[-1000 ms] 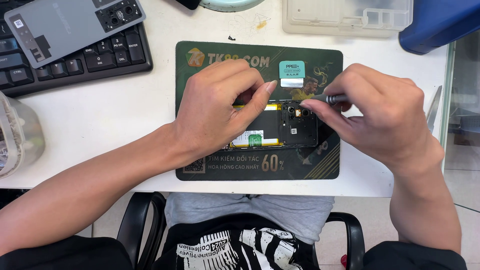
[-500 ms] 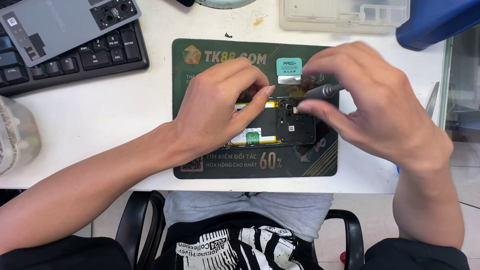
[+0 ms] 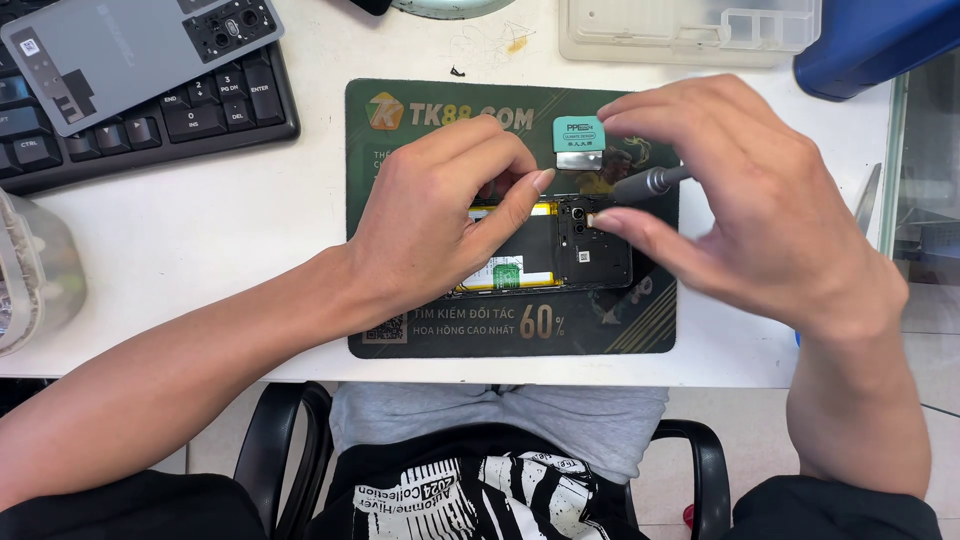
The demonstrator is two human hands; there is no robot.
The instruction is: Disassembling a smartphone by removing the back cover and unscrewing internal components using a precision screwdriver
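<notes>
An opened smartphone (image 3: 560, 250) with its battery and dark circuit cover exposed lies on a dark green work mat (image 3: 430, 335). My left hand (image 3: 440, 220) rests over the phone's left part and steadies it, fingers curved down on its upper edge. My right hand (image 3: 740, 200) grips a thin metal screwdriver (image 3: 648, 184), whose tip meets the phone's camera end. A small teal block with a metal plate (image 3: 578, 142) sits on the mat just above the phone, close to my right fingertips.
The phone's grey back cover (image 3: 110, 55) lies on a black keyboard (image 3: 180, 120) at the top left. A clear plastic parts box (image 3: 690, 30) and a blue object (image 3: 870, 40) stand at the far edge. A translucent container (image 3: 35, 270) is at the left.
My right hand has shifted left and up over the phone's camera end with the screwdriver. The left hand has stayed on the phone.
</notes>
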